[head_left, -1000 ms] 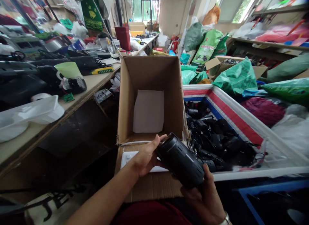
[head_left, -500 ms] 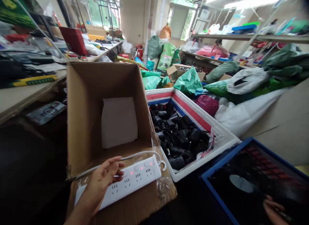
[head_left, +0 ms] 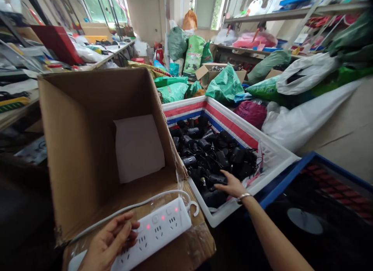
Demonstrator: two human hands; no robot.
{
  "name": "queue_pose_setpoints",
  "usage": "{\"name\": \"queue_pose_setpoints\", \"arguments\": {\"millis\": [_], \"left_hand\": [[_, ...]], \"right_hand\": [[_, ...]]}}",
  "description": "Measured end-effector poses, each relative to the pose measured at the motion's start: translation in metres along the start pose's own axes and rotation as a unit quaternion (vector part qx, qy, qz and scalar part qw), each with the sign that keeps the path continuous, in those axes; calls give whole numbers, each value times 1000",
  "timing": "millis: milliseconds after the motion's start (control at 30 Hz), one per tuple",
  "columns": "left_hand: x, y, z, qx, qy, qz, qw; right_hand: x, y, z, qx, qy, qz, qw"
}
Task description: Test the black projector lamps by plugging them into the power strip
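A white power strip (head_left: 159,228) with lit red lights lies on a cardboard flap (head_left: 201,240). Over its left part hovers my left hand (head_left: 113,240), fingers loosely curled and apart, with nothing visible in them. My right hand (head_left: 231,185), with a bracelet at the wrist, reaches into a white crate (head_left: 279,154). Its thumb and fingers are spread just above black power adapters (head_left: 204,146) with tangled cables. Whether its fingertips touch one cannot be made out.
An open cardboard box (head_left: 70,146) with a pale sheet (head_left: 140,148) inside stands left of the crate. At the lower right sits a blue crate (head_left: 279,181) with dark items. Bags (head_left: 224,84) and shelves (head_left: 268,14) fill the back.
My right hand has moved left from the blue crate to the white crate, and its fingers are now spread. My left hand stays over the power strip. The view has shifted.
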State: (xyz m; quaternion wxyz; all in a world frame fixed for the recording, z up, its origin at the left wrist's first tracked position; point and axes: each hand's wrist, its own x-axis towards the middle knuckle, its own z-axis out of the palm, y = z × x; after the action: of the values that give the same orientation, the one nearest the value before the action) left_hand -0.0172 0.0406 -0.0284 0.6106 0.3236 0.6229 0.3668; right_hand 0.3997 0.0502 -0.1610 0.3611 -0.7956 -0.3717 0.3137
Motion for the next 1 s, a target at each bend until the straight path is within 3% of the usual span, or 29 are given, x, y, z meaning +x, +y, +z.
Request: {"name": "queue_pose_setpoints", "arguments": {"millis": [67, 167, 267, 367, 467, 567, 633, 767, 900, 1000], "left_hand": [[1, -1, -1, -1, 9, 1, 1000], [2, -5, -3, 3, 20, -1, 1000], [5, -8, -5, -9, 20, -9, 1000], [7, -9, -5, -9, 19, -8, 1000], [7, -8, -3, 4, 10, -5, 1000], [5, -7, -1, 19, -14, 0, 1000], [3, -7, 5, 28, -59, 18, 998], [2, -3, 26, 37, -183, 59, 981], [0, 6, 54, -81, -289, -53, 952], [-8, 4, 66, -151, -417, -158, 882]], "right_hand": [[15, -5, 25, -68, -62, 31, 995], [25, -6, 29, -128, -114, 54, 984], [19, -13, 1, -115, -117, 25, 986], [-2, -31, -37, -30, -94, -14, 995], [-29, -61, -70, 108, -30, -37, 993], [-57, -106, -92, 238, 38, -79, 967], [-76, -143, -99, 314, 45, -115, 941], [-119, -214, -99, 446, -15, -156, 881], [-163, -256, -90, 506, -69, -169, 843], [-184, -271, -80, 546, -68, -179, 816]]}}
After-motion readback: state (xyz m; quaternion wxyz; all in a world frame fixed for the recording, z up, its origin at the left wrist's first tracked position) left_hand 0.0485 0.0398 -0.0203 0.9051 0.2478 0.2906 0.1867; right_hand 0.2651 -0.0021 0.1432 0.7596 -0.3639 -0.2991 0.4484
